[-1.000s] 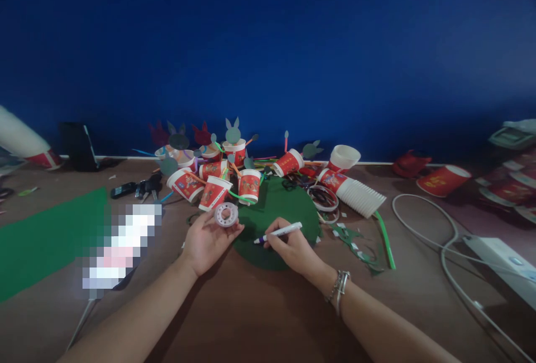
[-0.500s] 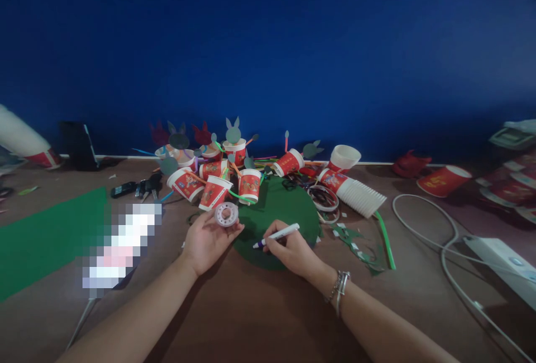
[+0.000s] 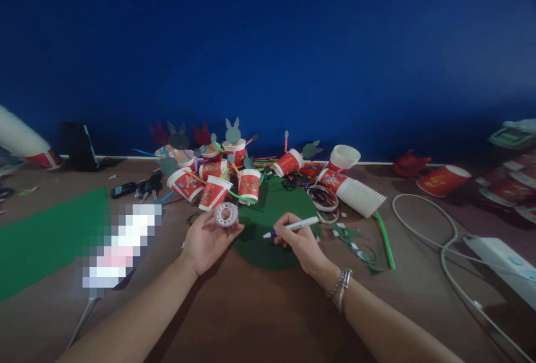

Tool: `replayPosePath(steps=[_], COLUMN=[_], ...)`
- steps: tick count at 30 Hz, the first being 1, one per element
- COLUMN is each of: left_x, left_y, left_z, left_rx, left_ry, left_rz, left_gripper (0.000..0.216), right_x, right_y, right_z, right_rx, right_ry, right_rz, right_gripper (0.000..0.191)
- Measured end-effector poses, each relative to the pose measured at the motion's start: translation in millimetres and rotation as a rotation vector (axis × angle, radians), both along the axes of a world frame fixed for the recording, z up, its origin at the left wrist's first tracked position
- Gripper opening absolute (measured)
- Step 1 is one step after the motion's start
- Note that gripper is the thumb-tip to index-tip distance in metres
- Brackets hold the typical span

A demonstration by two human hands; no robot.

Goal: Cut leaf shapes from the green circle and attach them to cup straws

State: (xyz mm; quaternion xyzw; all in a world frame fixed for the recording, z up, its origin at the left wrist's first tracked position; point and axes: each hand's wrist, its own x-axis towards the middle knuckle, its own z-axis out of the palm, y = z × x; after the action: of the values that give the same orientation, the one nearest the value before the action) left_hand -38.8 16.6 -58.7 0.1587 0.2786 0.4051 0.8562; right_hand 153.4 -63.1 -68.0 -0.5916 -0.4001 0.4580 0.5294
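My left hand (image 3: 211, 243), palm up, holds a small white ring with holes around it (image 3: 226, 215), which looks like a tape roll. In my right hand (image 3: 299, 243) is a white marker (image 3: 301, 223), gripped between thumb and fingers. Its purple end points left, over a dark green paper sheet (image 3: 282, 204) with a rounded edge. I cannot tell whether the tip touches the paper. Just beyond my left hand, a red and white paper cup (image 3: 215, 191) leans to one side. Another red cup (image 3: 249, 186) stands beside it with green straws.
Several cups with paper rabbit heads (image 3: 233, 131) crowd the back. Stacked cups (image 3: 354, 192) lie right of the sheet, near green scraps (image 3: 355, 246). A power strip (image 3: 502, 262) with a cable is at far right. Green paper (image 3: 46, 240) and keys (image 3: 146, 186) lie left.
My right hand has shifted the marker to the right and slightly up, away from my left hand. My left hand and the ring have hardly moved.
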Motion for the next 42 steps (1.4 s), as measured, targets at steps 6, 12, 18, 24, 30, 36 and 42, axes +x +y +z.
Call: replayPosePath(steps=[6,12,18,24,30,36,42], left_x=[-0.3,0.3,0.0,0.2,0.5,-0.4,-0.9], left_y=[0.5,0.1,0.3,0.4,0.3,1.4,0.8], left_z=[0.3,1.5,1.6,0.7,1.3,-1.4,-1.6], left_rx=[-0.027,-0.054,-0.045,-0.03,-0.038,-0.026,-0.022], left_ry=[-0.008,0.002,-0.011,-0.017,-0.01,-0.01,-0.024], left_rz=[-0.017,-0.009,-0.016,-0.017,-0.011,-0.017,-0.022], left_gripper=[0.021,0.022,0.022,0.023,0.023,0.025,0.025], right_x=[-5.6,-7.5,-6.9,-7.6,-8.1,-7.6,-4.7], right_y=[-5.2,-6.9,-7.3,-6.4,-6.9,-6.0,-6.4], right_z=[2.5,2.8,1.0,1.4,0.5,-1.4,-3.2], right_rx=[0.034,0.054,0.075,0.086,0.106,0.092,0.01], right_ry=[-0.182,-0.309,-0.364,-0.409,-0.45,-0.392,-0.239], right_rz=[0.18,0.268,0.289,0.304,0.313,0.31,0.276], right_gripper=[0.014,0.014,0.015,0.015,0.013,0.012,0.013])
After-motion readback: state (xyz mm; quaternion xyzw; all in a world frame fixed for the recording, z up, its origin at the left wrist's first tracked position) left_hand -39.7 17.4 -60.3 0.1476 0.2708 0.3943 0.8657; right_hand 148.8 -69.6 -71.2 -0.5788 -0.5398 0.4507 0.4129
